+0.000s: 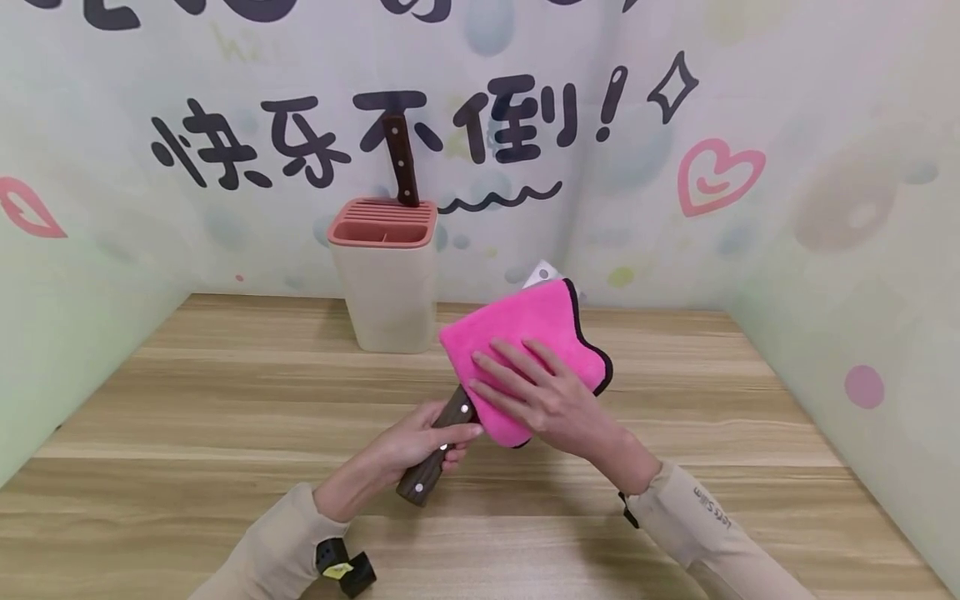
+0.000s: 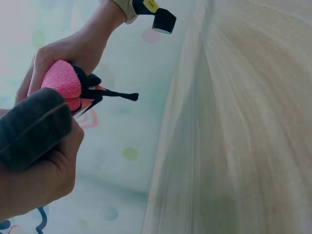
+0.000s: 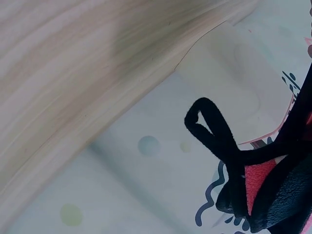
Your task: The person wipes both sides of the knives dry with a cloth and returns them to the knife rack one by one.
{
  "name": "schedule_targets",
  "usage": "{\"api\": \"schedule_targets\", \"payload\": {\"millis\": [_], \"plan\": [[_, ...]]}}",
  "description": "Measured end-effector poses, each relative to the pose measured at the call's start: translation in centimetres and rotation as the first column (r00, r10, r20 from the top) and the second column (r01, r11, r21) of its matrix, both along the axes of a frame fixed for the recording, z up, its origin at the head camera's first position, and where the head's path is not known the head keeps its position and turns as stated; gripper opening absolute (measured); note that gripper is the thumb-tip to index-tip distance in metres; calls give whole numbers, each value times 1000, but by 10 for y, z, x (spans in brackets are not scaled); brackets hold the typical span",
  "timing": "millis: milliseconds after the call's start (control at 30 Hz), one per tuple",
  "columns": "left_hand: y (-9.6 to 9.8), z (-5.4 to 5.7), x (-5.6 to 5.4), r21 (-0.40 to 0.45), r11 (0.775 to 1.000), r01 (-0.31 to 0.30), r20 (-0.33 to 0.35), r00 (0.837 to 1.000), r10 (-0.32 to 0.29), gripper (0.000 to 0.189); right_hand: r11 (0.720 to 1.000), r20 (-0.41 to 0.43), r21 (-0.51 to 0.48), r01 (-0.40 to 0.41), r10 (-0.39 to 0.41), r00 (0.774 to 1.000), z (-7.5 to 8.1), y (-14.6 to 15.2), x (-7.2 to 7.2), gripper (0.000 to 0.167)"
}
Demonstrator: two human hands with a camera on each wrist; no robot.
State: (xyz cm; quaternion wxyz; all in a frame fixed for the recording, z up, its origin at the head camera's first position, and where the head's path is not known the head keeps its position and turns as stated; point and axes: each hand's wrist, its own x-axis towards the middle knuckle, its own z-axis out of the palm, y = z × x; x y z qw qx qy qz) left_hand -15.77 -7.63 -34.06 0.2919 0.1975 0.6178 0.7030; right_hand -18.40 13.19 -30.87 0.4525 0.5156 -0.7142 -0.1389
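My left hand (image 1: 427, 442) grips the dark wooden, riveted handle of a cleaver (image 1: 453, 410), fingers curled round it. The handle slants up and right from the near end. A pink cloth (image 1: 525, 321) with black edging is folded over the blade and hides most of it; a pale blade corner with a round hole shows past the cloth's far edge. My right hand (image 1: 551, 404) holds the cloth against the blade, fingers spread over its upper face, thumb hidden. In the right wrist view a black loop hangs off the cloth (image 3: 258, 183).
A cream knife block (image 1: 386, 296) with a pink slotted top stands at the back of the wooden table (image 1: 225, 400). Another dark-handled knife (image 1: 401, 158) is upright in it. Printed wall sheets (image 1: 847, 250) border the table at the back and both sides.
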Motion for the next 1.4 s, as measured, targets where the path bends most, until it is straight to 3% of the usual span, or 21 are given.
{"api": "schedule_targets", "payload": {"millis": [133,300,600,767,933,1400], "plan": [[0,0,1,-28,999,-24,6,1000,24,12,1000,-9,-7,5,-5,1000,1,0,-1,40],[0,-1,1,-89,994,-65,-45,997,61,17,999,-1,-32,43,-43,999,3,2,-4,42],[-2,-3,3,-157,981,-116,-125,987,96,21,985,117,-141,96,-80,990,4,10,-14,37],[-2,-4,5,-188,973,-132,-151,983,104,22,972,196,-186,146,-109,975,6,14,-20,52],[-3,-5,5,-199,969,-147,-185,976,111,23,956,247,-217,199,-144,958,8,17,-25,53],[-4,-9,6,-209,967,-144,-160,981,111,23,897,333,-314,309,-201,921,5,28,-41,50]]}}
